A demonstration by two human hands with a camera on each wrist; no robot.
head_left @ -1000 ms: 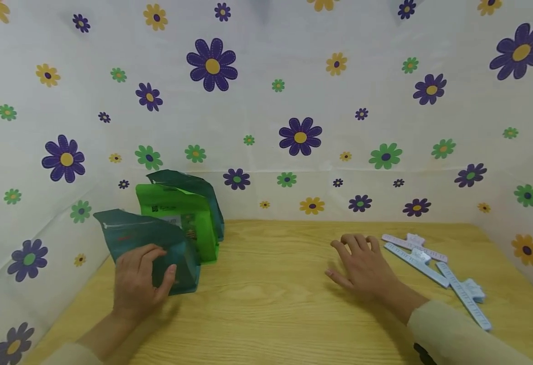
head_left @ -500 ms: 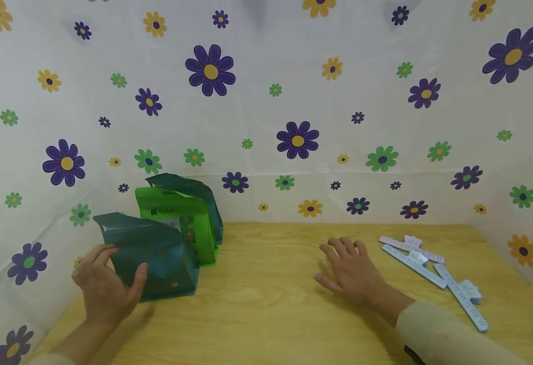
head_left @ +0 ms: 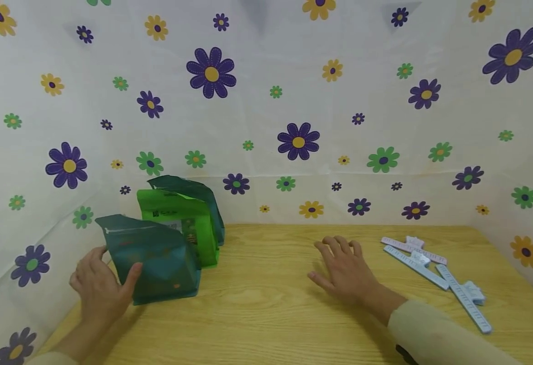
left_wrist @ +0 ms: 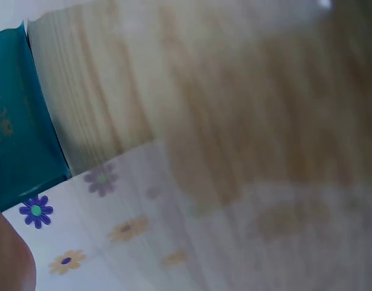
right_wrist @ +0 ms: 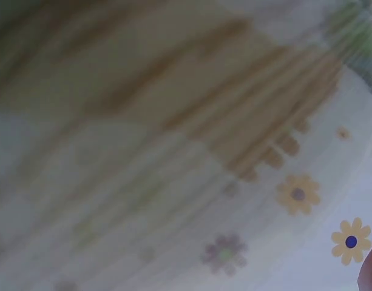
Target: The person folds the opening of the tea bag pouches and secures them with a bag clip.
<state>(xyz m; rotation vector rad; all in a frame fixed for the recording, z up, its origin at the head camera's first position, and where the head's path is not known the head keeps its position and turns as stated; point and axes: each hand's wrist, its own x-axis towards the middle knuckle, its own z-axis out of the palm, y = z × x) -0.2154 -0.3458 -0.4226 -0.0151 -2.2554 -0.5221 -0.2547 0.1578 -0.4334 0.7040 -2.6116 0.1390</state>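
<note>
In the head view, a dark teal flat-bottomed pouch [head_left: 156, 261] stands upright at the left of the table, its upper part leaning left. My left hand [head_left: 99, 289] is at its left edge, thumb overlapping the front and fingertips by the side. The left wrist view shows the teal pouch [left_wrist: 22, 121] at the left and part of a finger or thumb [left_wrist: 13, 254] below it. Over the middle right of the table my right hand [head_left: 346, 268] is spread with fingers relaxed, holding nothing. Its nearest things are three ruler-like clips: pink [head_left: 405, 248], light blue [head_left: 414, 266] and light blue [head_left: 464, 299].
Behind the front pouch stand a bright green pouch [head_left: 175, 208] and another dark teal pouch [head_left: 202, 187]. The wood-grain table [head_left: 266, 314] meets a white flower-printed cloth [head_left: 257, 116] at the back and both sides.
My left hand has moved left from in front of the teal pouch to its left edge. My right hand has drifted slightly left, away from the clips. The pouches stay standing in place.
</note>
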